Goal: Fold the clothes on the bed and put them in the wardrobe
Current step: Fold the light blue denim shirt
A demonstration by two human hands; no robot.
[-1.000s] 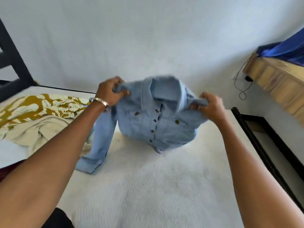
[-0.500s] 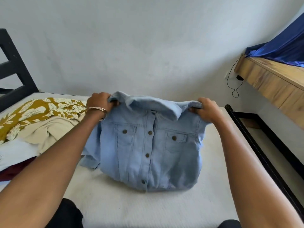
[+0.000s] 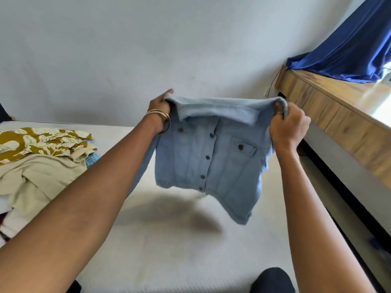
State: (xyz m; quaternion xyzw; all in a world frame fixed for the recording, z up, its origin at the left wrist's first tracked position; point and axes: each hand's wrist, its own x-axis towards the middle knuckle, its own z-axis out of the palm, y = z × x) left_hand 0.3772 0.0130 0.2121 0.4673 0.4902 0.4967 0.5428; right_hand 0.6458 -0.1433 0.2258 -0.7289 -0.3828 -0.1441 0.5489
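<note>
Well to the left of the left hand, a heap of unfolded clothes is lying on the bed (image 3: 179, 250): a mustard leaf-print garment (image 3: 40, 140) on top and a beige garment (image 3: 42, 176) just below it, both waiting their turn. The left hand (image 3: 159, 108), wearing bangles (image 3: 163, 116) at the wrist, is gripping the left shoulder of a light blue denim jacket (image 3: 211, 157), fingers curled over the seam beside the collar. Between the hands the jacket is hanging buttoned-front toward the person, clear of the mattress and casting a shadow below; its hem is swinging lower on the right side. The right hand (image 3: 288, 125) is clenching the opposite shoulder in the same way. To do this step well, the person is probably best keeping both grips level and the shoulder line taut, so the body hangs square before it is laid face down on the bare mattress beneath the hands. The sleeves are not clearly showing and may be bunching behind, so they likely need drawing out flat first. To the right of the right hand, a wooden ledge (image 3: 338, 115) is carrying a blue cloth (image 3: 349, 49).
</note>
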